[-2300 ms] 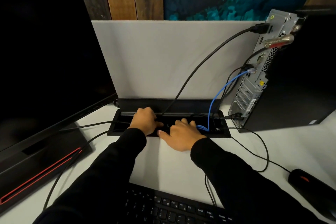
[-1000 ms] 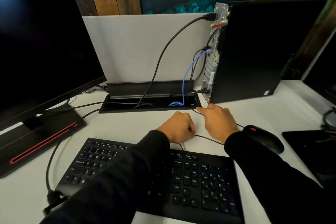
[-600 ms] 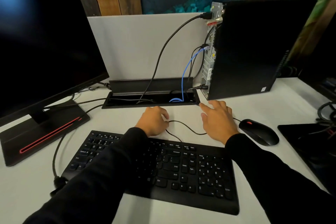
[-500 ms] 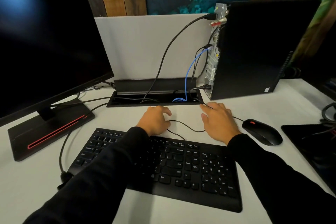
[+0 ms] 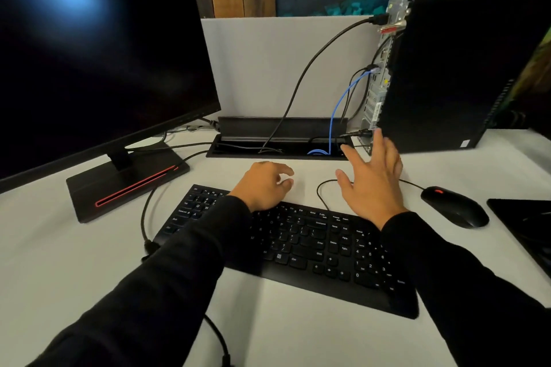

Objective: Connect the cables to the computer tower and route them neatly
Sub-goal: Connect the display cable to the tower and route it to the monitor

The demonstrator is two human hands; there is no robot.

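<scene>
The black computer tower [image 5: 465, 74] stands at the back right, its rear panel facing left. A thick black cable [image 5: 301, 80] and a blue cable [image 5: 335, 116] run from that panel down into the open cable tray [image 5: 238, 152] set in the desk. A thin black cable [image 5: 320, 194] loops on the desk between my hands. My right hand [image 5: 369, 179] is raised with fingers spread, reaching toward the tower's lower rear corner and holding nothing. My left hand [image 5: 262, 185] rests loosely curled on the desk above the keyboard [image 5: 298, 244], holding nothing.
A large dark monitor [image 5: 98, 53] on a red-striped base [image 5: 125, 188] fills the left. A black mouse [image 5: 456, 210] lies right of the keyboard, and a dark pad [image 5: 527, 226] sits at the right edge. A grey divider panel [image 5: 268, 68] backs the desk.
My right hand has lifted off the desk and moved toward the tower's rear with fingers spread. My left hand stays beside the keyboard. The view has shifted slightly.
</scene>
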